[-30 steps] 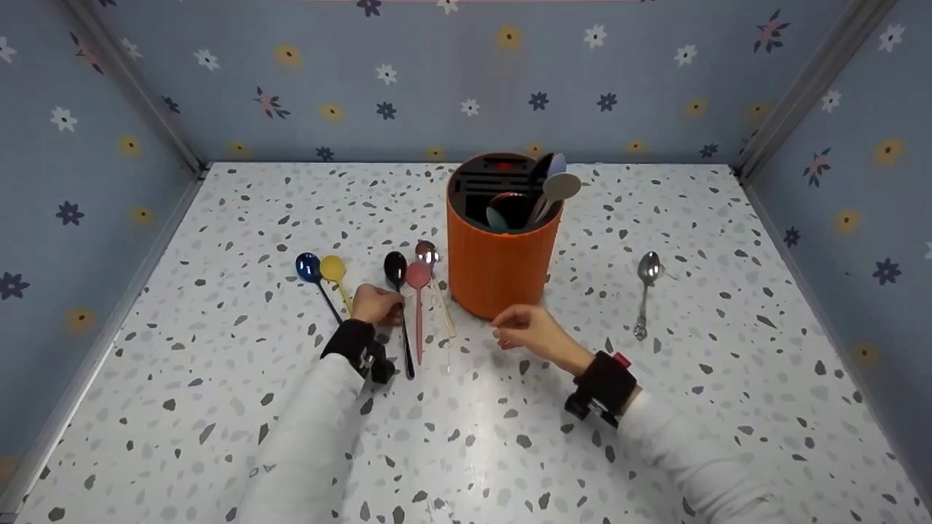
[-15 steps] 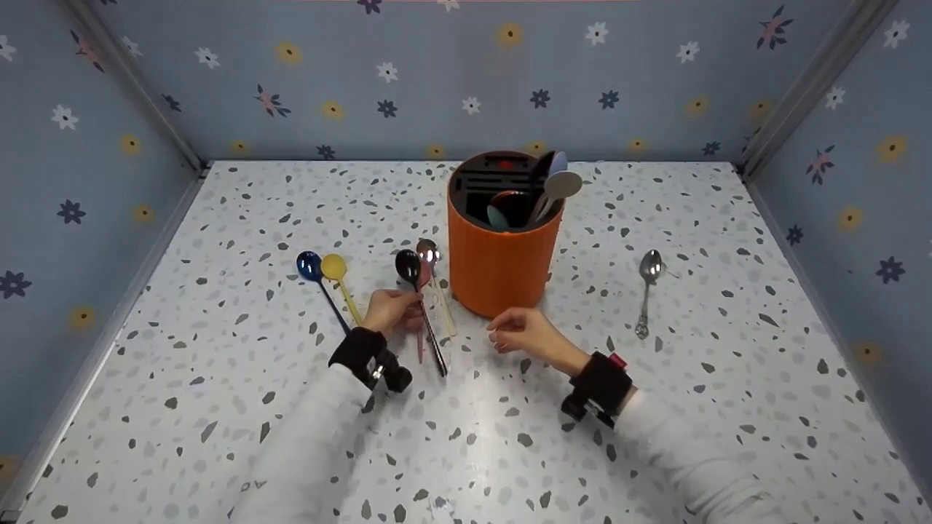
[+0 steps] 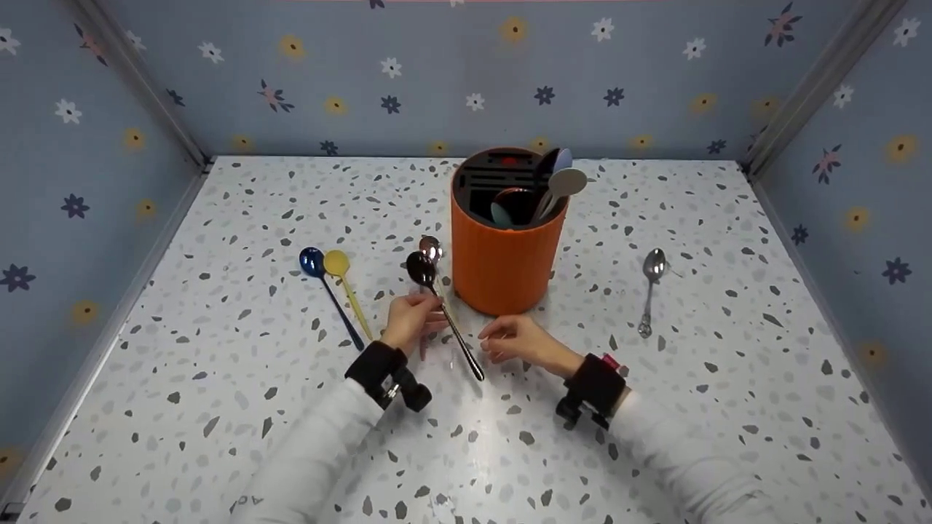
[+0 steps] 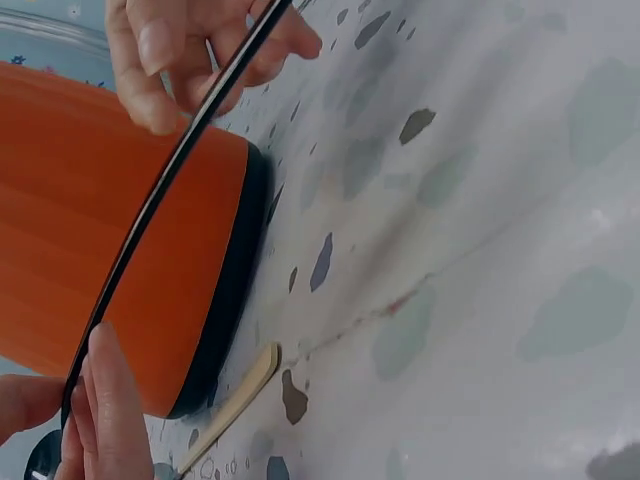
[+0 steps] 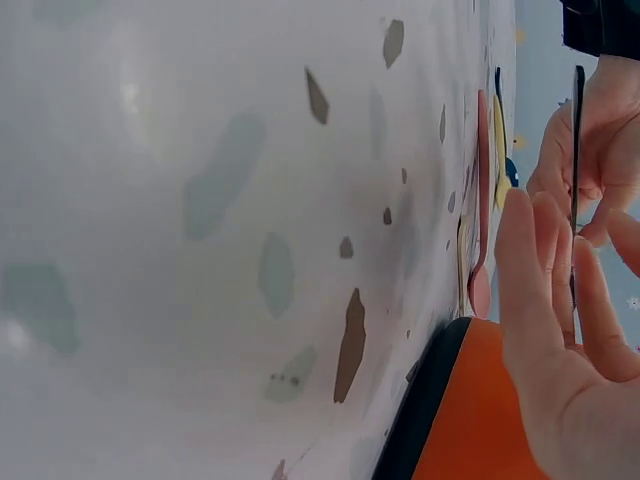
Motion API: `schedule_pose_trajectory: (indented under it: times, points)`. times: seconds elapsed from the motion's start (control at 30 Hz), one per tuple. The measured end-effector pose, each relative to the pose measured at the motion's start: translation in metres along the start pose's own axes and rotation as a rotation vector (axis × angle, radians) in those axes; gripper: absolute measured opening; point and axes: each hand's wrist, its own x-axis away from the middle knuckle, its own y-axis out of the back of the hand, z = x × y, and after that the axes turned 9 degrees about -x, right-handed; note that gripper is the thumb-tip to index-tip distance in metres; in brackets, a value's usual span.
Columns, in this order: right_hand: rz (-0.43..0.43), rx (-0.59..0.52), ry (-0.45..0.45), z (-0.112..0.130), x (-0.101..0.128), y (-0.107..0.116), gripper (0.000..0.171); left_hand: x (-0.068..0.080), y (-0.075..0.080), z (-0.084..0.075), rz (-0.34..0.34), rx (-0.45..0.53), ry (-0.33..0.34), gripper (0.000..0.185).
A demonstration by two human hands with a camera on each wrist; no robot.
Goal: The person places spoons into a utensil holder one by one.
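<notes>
My left hand point(image 3: 411, 320) pinches a black spoon point(image 3: 421, 269) by its handle, close below the bowl. The spoon slants over the table, its handle end toward my right hand point(image 3: 520, 340). That right hand has loosely bent fingers, nothing between them, and lies just beyond the handle. In the left wrist view the long dark handle point(image 4: 150, 205) crosses in front of the right fingers. Beneath the held spoon lie a pink spoon point(image 5: 482, 180), mostly hidden in the head view, and a shiny spoon point(image 3: 431, 247) with a cream handle point(image 4: 235, 405).
An orange utensil holder point(image 3: 502, 269) with several utensils stands behind both hands. Left of them lie a blue spoon point(image 3: 312, 262) and a yellow spoon point(image 3: 336, 263). A silver spoon point(image 3: 654, 263) rests at the right. A flowered wall point(image 3: 408, 80) closes off the back.
My left hand has picked up the black spoon and carried it rightward over the pink spoon, its handle end swinging toward my right hand. The right hand has shifted slightly left.
</notes>
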Motion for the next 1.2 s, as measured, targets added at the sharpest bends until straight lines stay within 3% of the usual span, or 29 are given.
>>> schedule_pose_trajectory:
  times: [0.2,0.47,1.2]
  points:
    - [0.038,0.044,-0.003,-0.015,-0.007,0.002,0.029,0.007,-0.007,0.002,-0.027,0.034,-0.046,0.011]
    - [0.014,0.135,-0.007,-0.018,-0.006,0.002,0.027,0.015,-0.014,-0.001,-0.033,0.065,-0.069,0.016]
    - [0.037,0.154,0.077,0.006,-0.002,0.003,0.021,0.034,-0.022,-0.026,-0.013,0.037,-0.172,0.013]
